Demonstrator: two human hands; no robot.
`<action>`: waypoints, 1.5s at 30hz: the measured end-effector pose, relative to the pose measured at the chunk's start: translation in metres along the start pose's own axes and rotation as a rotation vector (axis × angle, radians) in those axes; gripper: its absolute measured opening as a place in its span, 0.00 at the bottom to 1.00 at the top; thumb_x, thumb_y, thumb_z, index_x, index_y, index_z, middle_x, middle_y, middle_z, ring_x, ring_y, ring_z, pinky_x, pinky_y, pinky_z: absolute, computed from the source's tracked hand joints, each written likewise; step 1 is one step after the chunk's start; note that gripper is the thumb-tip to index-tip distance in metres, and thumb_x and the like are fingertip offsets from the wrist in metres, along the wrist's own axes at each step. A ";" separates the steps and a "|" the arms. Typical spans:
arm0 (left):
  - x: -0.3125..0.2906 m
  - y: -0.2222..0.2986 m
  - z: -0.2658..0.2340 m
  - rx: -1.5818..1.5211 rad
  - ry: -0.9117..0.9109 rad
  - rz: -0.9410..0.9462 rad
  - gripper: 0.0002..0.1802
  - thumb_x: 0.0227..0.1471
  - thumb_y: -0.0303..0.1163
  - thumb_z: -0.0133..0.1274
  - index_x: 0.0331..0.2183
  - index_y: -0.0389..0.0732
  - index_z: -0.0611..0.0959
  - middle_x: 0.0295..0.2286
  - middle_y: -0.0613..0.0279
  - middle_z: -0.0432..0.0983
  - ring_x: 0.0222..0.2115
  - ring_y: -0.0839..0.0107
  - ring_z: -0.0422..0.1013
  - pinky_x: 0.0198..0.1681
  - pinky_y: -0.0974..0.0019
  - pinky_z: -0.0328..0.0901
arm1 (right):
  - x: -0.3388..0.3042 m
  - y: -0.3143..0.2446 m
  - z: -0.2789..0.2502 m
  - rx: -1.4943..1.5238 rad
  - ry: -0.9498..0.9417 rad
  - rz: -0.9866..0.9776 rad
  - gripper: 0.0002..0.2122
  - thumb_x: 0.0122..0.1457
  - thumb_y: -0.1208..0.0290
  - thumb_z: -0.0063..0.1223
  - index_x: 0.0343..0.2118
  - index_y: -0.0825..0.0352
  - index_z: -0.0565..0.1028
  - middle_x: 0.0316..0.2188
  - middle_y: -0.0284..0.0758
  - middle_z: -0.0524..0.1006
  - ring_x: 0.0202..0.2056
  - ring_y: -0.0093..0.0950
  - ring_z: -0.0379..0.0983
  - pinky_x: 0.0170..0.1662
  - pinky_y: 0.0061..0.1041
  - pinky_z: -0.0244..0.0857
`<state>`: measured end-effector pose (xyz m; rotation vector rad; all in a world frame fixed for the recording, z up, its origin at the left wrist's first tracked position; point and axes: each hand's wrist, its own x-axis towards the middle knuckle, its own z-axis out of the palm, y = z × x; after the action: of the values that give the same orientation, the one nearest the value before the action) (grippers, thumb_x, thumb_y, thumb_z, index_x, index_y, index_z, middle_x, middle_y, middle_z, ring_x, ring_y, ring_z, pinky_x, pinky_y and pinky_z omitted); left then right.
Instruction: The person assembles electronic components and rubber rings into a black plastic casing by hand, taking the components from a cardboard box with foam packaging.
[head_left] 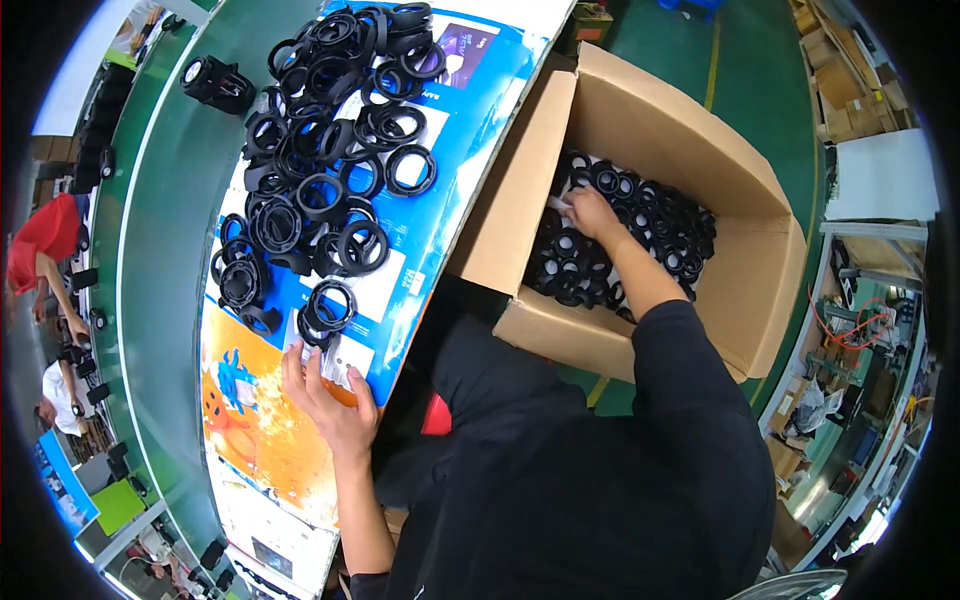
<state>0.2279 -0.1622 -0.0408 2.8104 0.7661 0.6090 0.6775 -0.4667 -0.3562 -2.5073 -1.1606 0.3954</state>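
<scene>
My left hand (325, 390) rests flat with fingers spread on the printed cardboard sheet (470, 130) covering the table, just below a stack of black plastic rings (325, 310). A large pile of the same black rings (330, 120) covers the sheet further up. My right hand (590, 212) reaches into an open brown cardboard box (760, 260) full of black rings (660, 240); its fingers are curled around something among them, possibly a bit of white material, but what it grips is unclear.
A green conveyor belt (165, 250) runs along the left with a black cylindrical part (215, 82) on it and more parts along its far edge. Other people (45, 250) work beyond it. Stacked cartons (850, 80) and a white table (880, 175) stand at right.
</scene>
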 end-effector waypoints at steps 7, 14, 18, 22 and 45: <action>0.003 0.000 0.004 -0.047 0.022 0.032 0.33 0.61 0.27 0.60 0.65 0.39 0.70 0.69 0.43 0.62 0.70 0.40 0.57 0.73 0.39 0.52 | -0.058 0.019 -0.110 0.619 0.115 0.302 0.11 0.66 0.67 0.68 0.43 0.70 0.84 0.37 0.36 0.86 0.39 0.26 0.79 0.47 0.31 0.74; -0.002 0.004 0.001 -0.053 0.022 0.039 0.31 0.61 0.27 0.61 0.63 0.36 0.71 0.67 0.42 0.62 0.70 0.38 0.57 0.72 0.36 0.53 | -0.134 -0.015 -0.235 0.814 0.485 0.214 0.06 0.72 0.71 0.63 0.44 0.68 0.82 0.36 0.23 0.81 0.39 0.15 0.73 0.45 0.20 0.68; -0.005 -0.001 0.001 -0.064 0.031 0.054 0.30 0.61 0.27 0.61 0.62 0.36 0.72 0.67 0.42 0.62 0.70 0.38 0.56 0.72 0.36 0.52 | -0.165 -0.038 -0.271 0.880 0.722 0.227 0.09 0.72 0.68 0.64 0.47 0.67 0.82 0.39 0.23 0.81 0.40 0.15 0.73 0.47 0.19 0.69; -0.005 -0.003 0.003 -0.096 0.041 0.082 0.29 0.61 0.27 0.61 0.61 0.35 0.73 0.67 0.42 0.62 0.70 0.38 0.56 0.72 0.36 0.52 | -0.186 -0.063 -0.302 0.821 0.899 0.236 0.10 0.73 0.67 0.64 0.48 0.68 0.82 0.38 0.24 0.81 0.40 0.15 0.73 0.47 0.19 0.68; -0.004 -0.003 0.004 -0.117 0.062 -0.024 0.29 0.57 0.25 0.63 0.59 0.37 0.75 0.66 0.42 0.64 0.68 0.41 0.60 0.71 0.41 0.56 | -0.129 0.101 0.031 0.124 -0.487 0.526 0.45 0.58 0.56 0.71 0.75 0.70 0.62 0.71 0.55 0.69 0.71 0.50 0.66 0.74 0.38 0.61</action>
<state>0.2251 -0.1623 -0.0468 2.6831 0.7488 0.7162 0.6527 -0.6208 -0.4135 -2.6522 -0.5613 1.2256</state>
